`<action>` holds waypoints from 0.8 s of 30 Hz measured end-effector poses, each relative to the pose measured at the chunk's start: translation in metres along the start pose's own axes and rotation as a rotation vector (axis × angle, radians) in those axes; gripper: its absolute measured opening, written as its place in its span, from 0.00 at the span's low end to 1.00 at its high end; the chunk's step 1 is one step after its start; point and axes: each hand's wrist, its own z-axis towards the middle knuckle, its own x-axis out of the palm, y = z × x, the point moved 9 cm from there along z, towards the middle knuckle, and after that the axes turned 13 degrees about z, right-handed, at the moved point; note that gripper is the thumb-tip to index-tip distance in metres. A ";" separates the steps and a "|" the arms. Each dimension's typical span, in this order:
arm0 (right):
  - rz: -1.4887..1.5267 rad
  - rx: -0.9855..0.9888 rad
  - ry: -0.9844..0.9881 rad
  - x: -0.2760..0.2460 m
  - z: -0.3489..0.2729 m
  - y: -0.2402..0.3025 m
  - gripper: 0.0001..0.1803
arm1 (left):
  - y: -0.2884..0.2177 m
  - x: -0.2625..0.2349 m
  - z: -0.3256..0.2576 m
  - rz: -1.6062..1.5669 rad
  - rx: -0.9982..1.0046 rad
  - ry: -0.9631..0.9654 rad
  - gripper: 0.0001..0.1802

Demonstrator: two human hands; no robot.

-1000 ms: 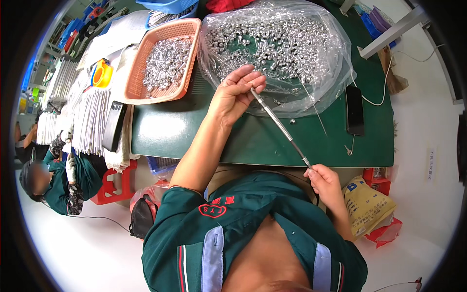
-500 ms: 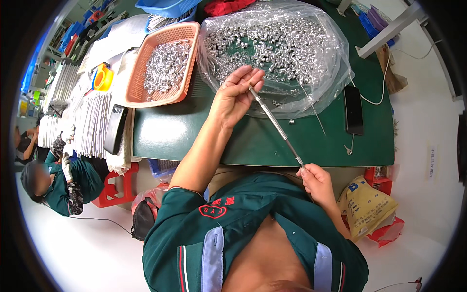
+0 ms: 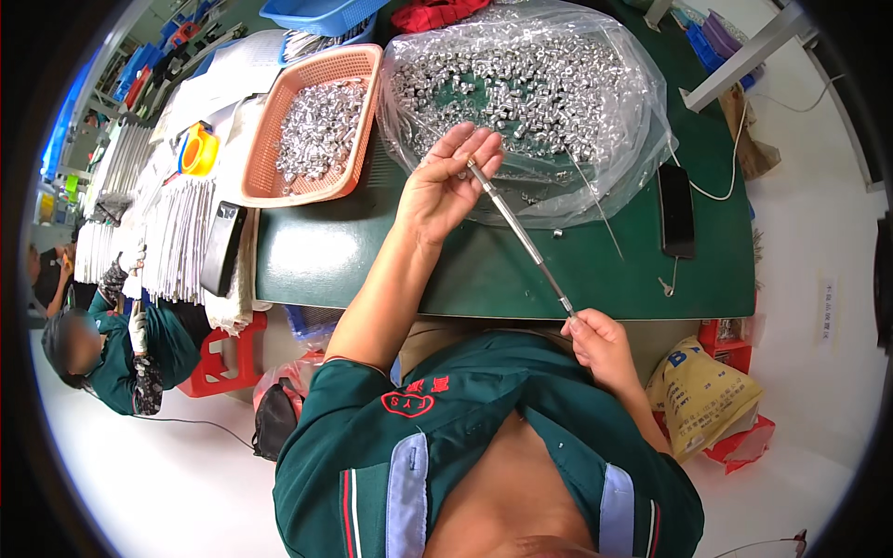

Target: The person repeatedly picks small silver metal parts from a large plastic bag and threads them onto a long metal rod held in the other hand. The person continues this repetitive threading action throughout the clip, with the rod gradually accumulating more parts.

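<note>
A slim silvery metal rod (image 3: 518, 229), with a thicker section along its upper half, slants between my two hands over the table's front part. My left hand (image 3: 441, 186), palm up, pinches its upper end near the thumb, the other fingers loosely curled. Around the lower end my right hand (image 3: 603, 346) is closed, by the table's front edge. Just beyond my left hand lies a clear plastic bag (image 3: 642, 102), spread open. It holds a great many small shiny metal sleeves (image 3: 549, 98). One loose sleeve (image 3: 557, 232) sits on the green table (image 3: 372, 270).
An orange basket (image 3: 258, 158) of small metal parts stands left of the bag. A black phone (image 3: 677, 212) lies right, another dark phone (image 3: 223, 247) left beside stacked strips (image 3: 177, 237). A thin wire (image 3: 600, 206) crosses the bag's edge. A co-worker (image 3: 153, 349) sits at left.
Both hands and the rod have shifted slightly left and away from me. The fingers of my left hand have spread a little. The co-worker's gloved hand has moved.
</note>
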 end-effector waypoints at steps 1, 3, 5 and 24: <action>0.030 0.014 0.014 0.002 0.001 -0.001 0.11 | 0.005 -0.004 -0.001 -0.021 -0.040 -0.018 0.17; 0.089 0.043 0.040 0.005 0.001 -0.002 0.11 | 0.018 -0.009 -0.004 -0.063 -0.120 -0.053 0.17; 0.074 0.019 0.034 0.004 0.002 0.000 0.11 | 0.017 -0.005 -0.002 -0.026 -0.079 -0.060 0.19; -0.152 0.010 0.007 -0.017 -0.010 0.010 0.09 | 0.014 0.005 -0.002 0.204 -0.143 0.081 0.24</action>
